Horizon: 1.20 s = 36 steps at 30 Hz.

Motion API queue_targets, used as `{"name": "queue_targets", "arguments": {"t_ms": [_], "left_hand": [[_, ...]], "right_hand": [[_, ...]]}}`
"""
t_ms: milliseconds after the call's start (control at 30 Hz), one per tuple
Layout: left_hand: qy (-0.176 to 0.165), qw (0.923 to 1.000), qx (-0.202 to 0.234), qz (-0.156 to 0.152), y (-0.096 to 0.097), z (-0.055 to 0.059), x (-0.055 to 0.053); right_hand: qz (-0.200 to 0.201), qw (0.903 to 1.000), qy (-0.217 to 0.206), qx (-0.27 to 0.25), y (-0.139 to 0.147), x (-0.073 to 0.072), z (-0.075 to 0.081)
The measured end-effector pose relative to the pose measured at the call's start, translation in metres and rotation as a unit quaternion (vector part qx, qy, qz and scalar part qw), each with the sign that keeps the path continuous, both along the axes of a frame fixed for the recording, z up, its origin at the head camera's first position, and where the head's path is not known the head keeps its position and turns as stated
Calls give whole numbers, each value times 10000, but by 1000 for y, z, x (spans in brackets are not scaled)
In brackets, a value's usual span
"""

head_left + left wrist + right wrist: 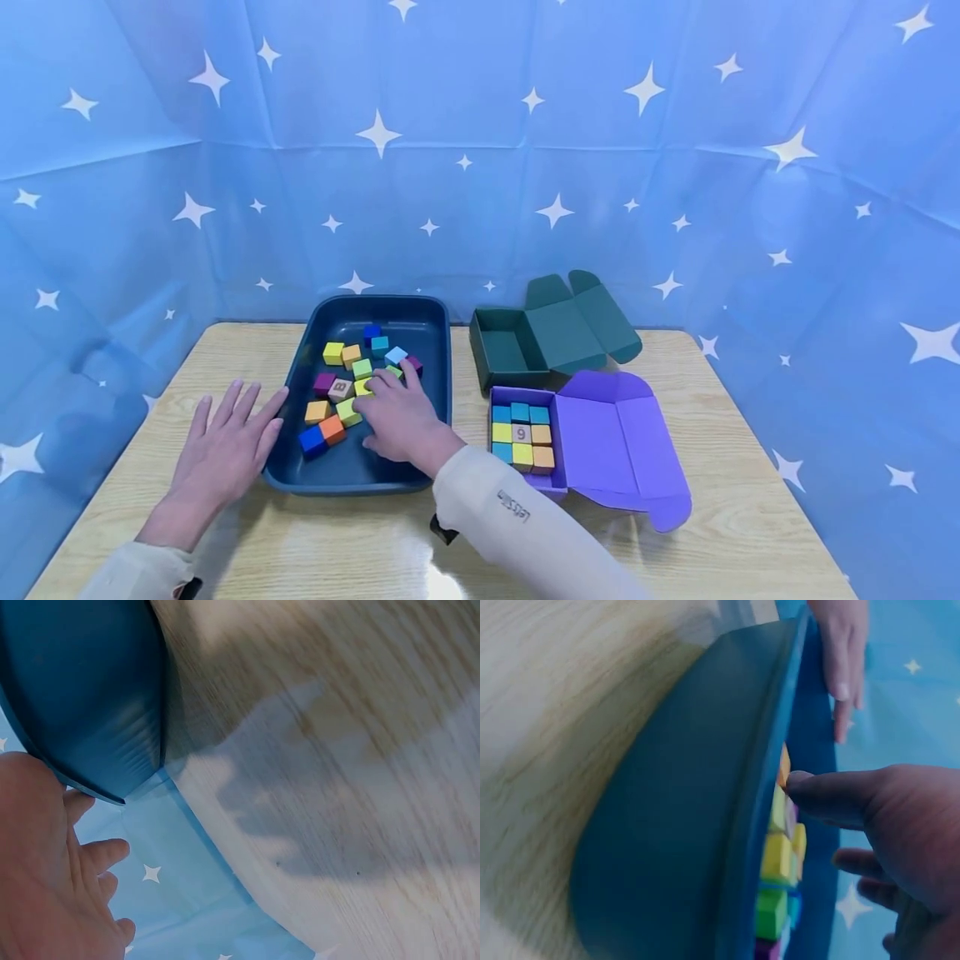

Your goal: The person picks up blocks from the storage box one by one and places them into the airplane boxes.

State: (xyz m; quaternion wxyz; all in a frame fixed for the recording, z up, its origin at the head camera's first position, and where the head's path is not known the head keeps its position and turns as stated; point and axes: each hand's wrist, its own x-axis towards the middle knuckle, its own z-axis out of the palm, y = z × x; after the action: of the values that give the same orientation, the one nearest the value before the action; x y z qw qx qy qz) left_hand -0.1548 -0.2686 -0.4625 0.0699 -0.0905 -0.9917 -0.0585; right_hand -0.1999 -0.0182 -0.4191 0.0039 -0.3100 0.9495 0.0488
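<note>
A dark blue tray holds several coloured cubes, among them a wooden lettered cube, an orange cube and a blue cube. Over the right part of this group reaches my right hand, palm down with fingers spread. Its fingertips overlap a yellow cube and a light blue cube in the head view. The right wrist view shows the thumb stretched out above the cubes, pinching nothing. At the tray's left rim, my left hand lies with fingers extended, fingertips right at the edge.
Right of the tray stands a purple box, its lid folded out, with rows of cubes and a numbered wooden cube inside. Behind it is a dark green box with its lid laid back. A starry blue cloth hangs behind the wooden table.
</note>
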Motion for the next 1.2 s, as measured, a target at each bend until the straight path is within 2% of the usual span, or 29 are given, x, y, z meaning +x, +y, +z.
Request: {"name": "queue_targets", "arguments": {"t_ms": [533,833,1200], "left_hand": [[-106,9998,-35,166,2,0,-3],[-117,9996,-194,195,6,3,-4],[66,9995,-221,195,9,1,-5]], "right_hand": [[-8,9999,104,56,-28,-11,-24],[49,9997,193,118,-32,-12,-26],[14,9997,88,240,-38,-14,-32]]}}
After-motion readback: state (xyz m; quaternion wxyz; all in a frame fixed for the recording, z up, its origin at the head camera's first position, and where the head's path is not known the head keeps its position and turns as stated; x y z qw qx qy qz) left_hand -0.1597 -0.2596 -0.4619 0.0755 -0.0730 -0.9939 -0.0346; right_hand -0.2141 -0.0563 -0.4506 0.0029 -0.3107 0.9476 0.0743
